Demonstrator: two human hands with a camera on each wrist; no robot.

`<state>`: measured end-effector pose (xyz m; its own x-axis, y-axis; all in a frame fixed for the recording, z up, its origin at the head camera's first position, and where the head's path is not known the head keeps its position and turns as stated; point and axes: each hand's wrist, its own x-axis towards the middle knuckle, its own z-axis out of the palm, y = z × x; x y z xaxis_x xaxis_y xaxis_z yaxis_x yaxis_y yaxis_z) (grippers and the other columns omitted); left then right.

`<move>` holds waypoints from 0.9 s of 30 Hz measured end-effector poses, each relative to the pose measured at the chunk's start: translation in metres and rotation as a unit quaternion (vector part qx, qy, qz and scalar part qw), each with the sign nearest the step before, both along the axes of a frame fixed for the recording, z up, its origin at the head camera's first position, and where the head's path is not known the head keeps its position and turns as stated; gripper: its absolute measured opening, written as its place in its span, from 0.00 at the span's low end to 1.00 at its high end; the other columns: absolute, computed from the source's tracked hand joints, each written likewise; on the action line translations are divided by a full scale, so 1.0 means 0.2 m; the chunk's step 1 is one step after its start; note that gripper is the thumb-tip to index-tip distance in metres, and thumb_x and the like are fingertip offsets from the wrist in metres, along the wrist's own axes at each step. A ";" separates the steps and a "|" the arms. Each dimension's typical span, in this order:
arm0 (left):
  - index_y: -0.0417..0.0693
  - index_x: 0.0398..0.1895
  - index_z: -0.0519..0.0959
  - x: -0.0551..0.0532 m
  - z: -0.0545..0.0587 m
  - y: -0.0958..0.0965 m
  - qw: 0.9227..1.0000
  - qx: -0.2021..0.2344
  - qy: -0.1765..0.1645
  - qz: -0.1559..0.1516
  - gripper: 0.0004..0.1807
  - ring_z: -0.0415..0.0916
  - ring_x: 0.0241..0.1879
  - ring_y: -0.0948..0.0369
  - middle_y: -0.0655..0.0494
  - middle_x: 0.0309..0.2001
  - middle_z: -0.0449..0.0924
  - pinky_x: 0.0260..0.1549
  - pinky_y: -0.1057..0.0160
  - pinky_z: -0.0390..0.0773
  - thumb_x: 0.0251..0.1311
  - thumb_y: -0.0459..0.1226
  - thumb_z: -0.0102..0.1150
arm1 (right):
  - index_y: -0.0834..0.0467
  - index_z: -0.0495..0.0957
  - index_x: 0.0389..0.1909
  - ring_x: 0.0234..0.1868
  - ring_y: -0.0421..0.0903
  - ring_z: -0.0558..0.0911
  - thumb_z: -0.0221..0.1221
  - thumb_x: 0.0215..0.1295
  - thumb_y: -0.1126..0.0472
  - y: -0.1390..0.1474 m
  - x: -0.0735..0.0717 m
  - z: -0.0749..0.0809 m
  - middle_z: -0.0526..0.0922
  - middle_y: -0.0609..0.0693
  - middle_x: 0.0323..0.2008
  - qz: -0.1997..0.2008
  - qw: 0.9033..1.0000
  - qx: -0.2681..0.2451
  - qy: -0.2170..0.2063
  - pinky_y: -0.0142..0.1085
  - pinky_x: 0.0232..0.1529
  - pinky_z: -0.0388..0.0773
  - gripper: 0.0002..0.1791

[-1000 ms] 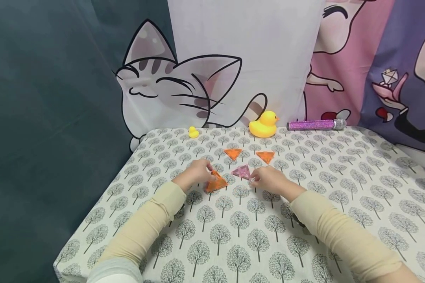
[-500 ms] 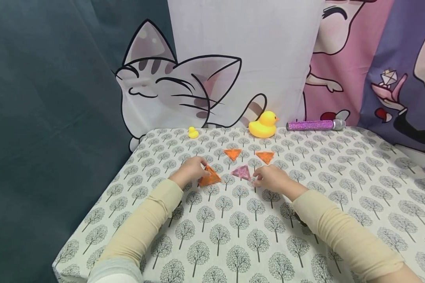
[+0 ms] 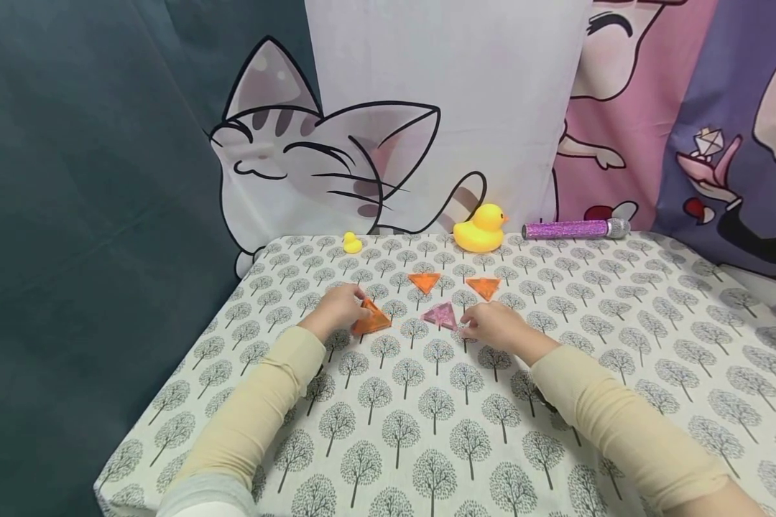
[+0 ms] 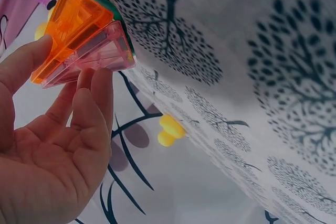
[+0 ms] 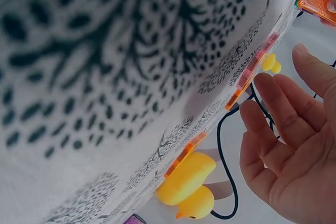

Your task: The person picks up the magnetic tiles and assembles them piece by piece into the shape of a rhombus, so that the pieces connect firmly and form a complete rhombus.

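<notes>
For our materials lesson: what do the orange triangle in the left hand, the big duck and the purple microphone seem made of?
Orange triangle: probably hard, glossy plastic; it is see-through, with inner ridges showing.
Big duck: perhaps rubber or plastic, smooth; even yellow body, soft shading.
Purple microphone: mostly glittery finish, by its sparkling specks; the material beneath cannot be told.

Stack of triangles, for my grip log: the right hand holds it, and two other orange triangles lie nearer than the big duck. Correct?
No: the left hand holds the stack, as the left wrist view shows. Two other orange triangles do lie nearer than the big duck.
</notes>
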<state>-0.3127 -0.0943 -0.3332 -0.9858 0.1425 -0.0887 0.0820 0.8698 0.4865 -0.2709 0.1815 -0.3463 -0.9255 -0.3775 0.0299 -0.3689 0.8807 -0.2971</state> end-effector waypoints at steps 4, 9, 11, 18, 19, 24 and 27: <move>0.46 0.42 0.73 -0.01 0.00 -0.02 1.000 0.001 0.006 0.003 0.19 0.71 0.31 0.57 0.50 0.39 0.73 0.35 0.58 0.71 0.46 0.42 0.62 | 0.62 0.77 0.40 0.35 0.48 0.77 0.60 0.52 0.56 -0.01 0.00 0.00 0.80 0.52 0.34 0.003 1.000 0.008 0.001 0.44 0.40 0.72 0.17; 0.46 0.44 0.73 -0.01 0.00 -0.02 1.000 -0.010 0.005 0.006 0.20 0.72 0.29 0.58 0.50 0.39 0.74 0.35 0.59 0.71 0.47 0.42 0.62 | 0.59 0.76 0.42 0.35 0.47 0.77 0.59 0.53 0.55 -0.04 -0.01 0.00 0.80 0.52 0.35 0.010 0.999 0.019 -0.025 0.45 0.41 0.71 0.17; 0.45 0.44 0.73 0.00 0.00 -0.02 1.000 -0.007 -0.003 0.008 0.19 0.72 0.27 0.59 0.51 0.38 0.74 0.33 0.60 0.71 0.48 0.42 0.61 | 0.58 0.76 0.42 0.38 0.49 0.77 0.59 0.53 0.55 -0.06 -0.01 0.00 0.79 0.53 0.38 0.017 0.999 0.031 -0.032 0.46 0.44 0.70 0.17; 0.44 0.44 0.73 0.01 0.00 -0.01 1.000 0.001 -0.006 0.010 0.19 0.73 0.23 0.61 0.51 0.36 0.74 0.26 0.63 0.72 0.48 0.40 0.61 | 0.57 0.77 0.41 0.35 0.47 0.76 0.58 0.53 0.54 -0.10 -0.01 -0.01 0.79 0.50 0.35 0.040 0.996 0.075 -0.016 0.43 0.40 0.71 0.15; 0.44 0.44 0.73 0.00 0.00 -0.01 1.000 0.005 -0.009 0.011 0.19 0.73 0.24 0.60 0.51 0.36 0.74 0.26 0.63 0.73 0.48 0.40 0.61 | 0.57 0.78 0.41 0.33 0.45 0.75 0.59 0.53 0.54 -0.10 -0.01 -0.01 0.79 0.49 0.34 0.042 0.996 0.076 -0.013 0.42 0.38 0.71 0.15; 0.43 0.45 0.72 0.00 0.00 -0.01 1.000 0.014 -0.013 0.008 0.20 0.75 0.23 0.60 0.50 0.37 0.74 0.21 0.66 0.73 0.48 0.40 0.61 | 0.56 0.78 0.39 0.27 0.42 0.72 0.59 0.53 0.54 -0.09 0.01 -0.02 0.76 0.46 0.28 0.066 0.994 0.083 -0.002 0.38 0.33 0.71 0.14; 0.43 0.44 0.73 0.00 0.01 -0.02 1.000 0.008 -0.006 0.005 0.21 0.74 0.26 0.60 0.50 0.38 0.74 0.26 0.64 0.73 0.46 0.40 0.63 | 0.57 0.77 0.41 0.26 0.41 0.71 0.58 0.53 0.54 -0.09 0.02 -0.03 0.74 0.46 0.26 0.078 0.994 0.078 -0.010 0.37 0.32 0.71 0.15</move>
<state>-0.3132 -0.0980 -0.3317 -0.9861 0.1343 -0.0976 0.0678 0.8623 0.5018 -0.2659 0.1635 -0.3517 -0.8551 -0.5153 -0.0583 -0.5001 0.8491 -0.1702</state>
